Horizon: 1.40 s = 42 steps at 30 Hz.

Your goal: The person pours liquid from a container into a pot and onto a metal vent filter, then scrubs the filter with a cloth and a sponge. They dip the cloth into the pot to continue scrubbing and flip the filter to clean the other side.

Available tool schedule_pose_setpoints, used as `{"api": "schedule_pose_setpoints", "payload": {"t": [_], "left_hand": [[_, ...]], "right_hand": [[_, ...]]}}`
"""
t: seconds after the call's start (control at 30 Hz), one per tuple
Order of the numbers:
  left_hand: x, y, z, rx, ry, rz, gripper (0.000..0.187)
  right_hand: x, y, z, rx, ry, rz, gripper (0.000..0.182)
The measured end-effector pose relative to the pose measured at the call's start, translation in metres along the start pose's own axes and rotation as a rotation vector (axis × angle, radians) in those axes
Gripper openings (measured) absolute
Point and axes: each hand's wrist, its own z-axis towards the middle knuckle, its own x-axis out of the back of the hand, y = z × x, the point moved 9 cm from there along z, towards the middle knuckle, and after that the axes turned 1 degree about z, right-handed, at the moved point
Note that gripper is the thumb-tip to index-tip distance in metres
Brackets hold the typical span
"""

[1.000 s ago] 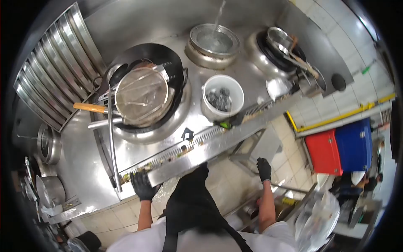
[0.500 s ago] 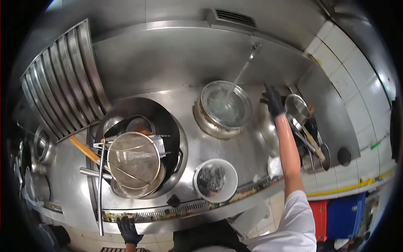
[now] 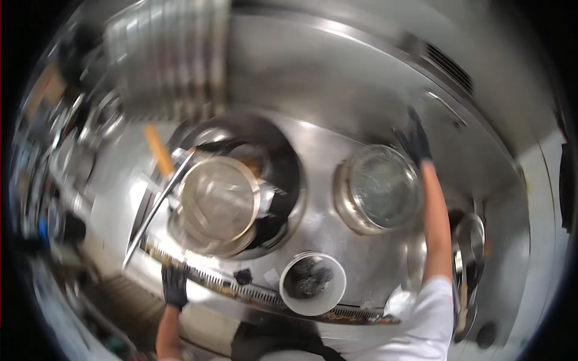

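Observation:
My right hand [image 3: 416, 139], in a black glove, reaches over the back right rim of a metal pot [image 3: 344, 207] full of water. Its fingers are apart and hold nothing that I can see. The faucet [image 3: 447, 109] sticks out of the back wall just beyond it, blurred. My left hand [image 3: 174, 286], gloved too, is at the counter's front edge with fingers stretched out and nothing in them. Ahead of it, a round mesh strainer [image 3: 220, 198] lies on other utensils in a large black wok [image 3: 280, 147].
A white bucket [image 3: 342, 287] with dark wire scourers [image 3: 308, 278] stands near the front drain grate [image 3: 259, 293]. Pans and ladles [image 3: 469, 237] crowd the right end. Ribbed metal panels [image 3: 168, 60] lean at the back left. A long metal handle [image 3: 158, 210] juts over the front edge.
The view has turned, shifting the pot and wok rightward. My right hand has moved from the pans at right toward the faucet. The water stream into the pot no longer shows.

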Motion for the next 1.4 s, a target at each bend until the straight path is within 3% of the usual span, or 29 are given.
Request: {"api": "schedule_pose_setpoints", "payload": {"t": [0.03, 0.17, 0.2, 0.23, 0.27, 0.3, 0.37, 0.43, 0.47, 0.57, 0.63, 0.67, 0.73, 0.8, 0.87, 0.93, 1.0, 1.07, 1.1, 1.13, 1.2, 1.23, 1.27, 1.33, 1.4], "left_hand": [[0.001, -0.003, -0.002, 0.005, 0.054, 0.034, 0.057], [0.031, -0.009, -0.003, 0.128, 0.089, -0.08, 0.049], [0.041, -0.009, -0.005, 0.138, 0.137, -0.133, 0.043], [0.044, -0.012, -0.012, 0.16, 0.198, -0.168, 0.045], [0.043, -0.016, -0.019, 0.164, 0.256, -0.202, 0.046], [0.023, -0.024, -0.028, 0.178, 0.287, -0.269, 0.049], [0.004, -0.035, -0.045, 0.215, 0.348, -0.343, 0.054], [-0.007, -0.034, -0.05, 0.241, 0.298, -0.33, 0.06], [0.003, -0.04, -0.055, 0.208, 0.266, -0.325, 0.062], [0.039, -0.053, -0.088, 0.073, 0.255, -0.447, 0.072], [0.037, -0.082, -0.125, 0.041, 0.289, -0.495, 0.077], [0.032, -0.104, -0.15, 0.101, 0.297, -0.495, 0.077], [0.018, -0.154, -0.21, 0.347, 0.286, -0.495, 0.07], [-0.028, -0.213, -0.283, 0.632, 0.248, -0.649, 0.061], [-0.08, -0.26, -0.37, 0.879, -0.003, -0.774, 0.06], [-0.13, -0.291, -0.47, 1.24, -0.192, -0.824, 0.061], [-0.157, -0.306, -0.55, 1.438, -0.247, -0.77, 0.06], [-0.216, -0.301, -0.586, 1.167, -0.655, -0.79, 0.052], [-0.222, -0.295, -0.589, 0.979, -0.569, -0.722, 0.047], [-0.232, -0.282, -0.607, 1.065, -0.587, -0.958, 0.044], [-0.279, -0.25, -0.652, 1.242, -0.652, -1.372, 0.038], [-0.271, -0.26, -0.656, 1.138, -0.408, -1.165, 0.037], [-0.271, -0.247, -0.663, 1.004, -0.854, -1.195, 0.03], [-0.236, -0.26, -0.665, 1.194, -0.846, -1.176, 0.031], [-0.2, -0.29, -0.666, 1.348, -0.779, -1.132, 0.032]], "right_hand": [[-0.002, -0.037, -0.04, 0.201, -0.028, -0.218, 0.07], [-0.002, -0.051, -0.204, -0.399, 0.042, 0.212, 0.058], [-0.003, -0.033, -0.249, -0.458, 0.056, 0.168, 0.06], [-0.005, -0.007, -0.287, -0.524, 0.169, 0.384, 0.061], [0.017, -0.043, -0.298, -0.646, 0.278, 0.351, 0.054], [0.031, -0.036, -0.315, -0.505, 0.285, 0.165, 0.052], [0.037, -0.078, -0.313, -0.381, 0.243, 0.012, 0.049], [0.069, -0.261, -0.268, -0.571, 0.253, 0.326, 0.05], [0.065, -0.29, -0.263, -0.414, 0.258, 0.319, 0.048], [0.046, -0.47, -0.22, -0.321, 0.152, 0.234, 0.045], [0.021, -0.587, -0.197, -0.092, 0.132, 0.204, 0.041], [0.008, -0.643, -0.194, 0.244, 0.16, -0.204, 0.037], [-0.046, -0.727, -0.203, 0.123, 0.095, 0.511, 0.04], [-0.085, -0.816, -0.227, 0.103, -0.082, 0.475, 0.04], [-0.133, -0.883, -0.263, -0.014, -0.296, 0.965, 0.041], [-0.179, -0.93, -0.302, -0.278, -0.507, 1.166, 0.043], [-0.213, -0.962, -0.318, -0.21, -0.695, 1.181, 0.043], [-0.259, -0.976, -0.319, -0.332, -0.798, 1.194, 0.043], [-0.281, -0.985, -0.313, -0.309, -0.836, 1.174, 0.043], [-0.301, -0.998, -0.304, -0.294, -0.853, 1.158, 0.043], [-0.335, -1.031, -0.259, -0.283, -0.731, 1.219, 0.045], [-0.362, -1.042, -0.233, -0.402, -0.795, 1.308, 0.044], [-0.386, -1.05, -0.207, -0.519, -0.865, 1.397, 0.043], [-0.411, -1.057, -0.116, -0.412, -0.644, 1.458, 0.04], [-0.456, -1.047, -0.031, -0.492, -0.41, 1.427, 0.038]]}}
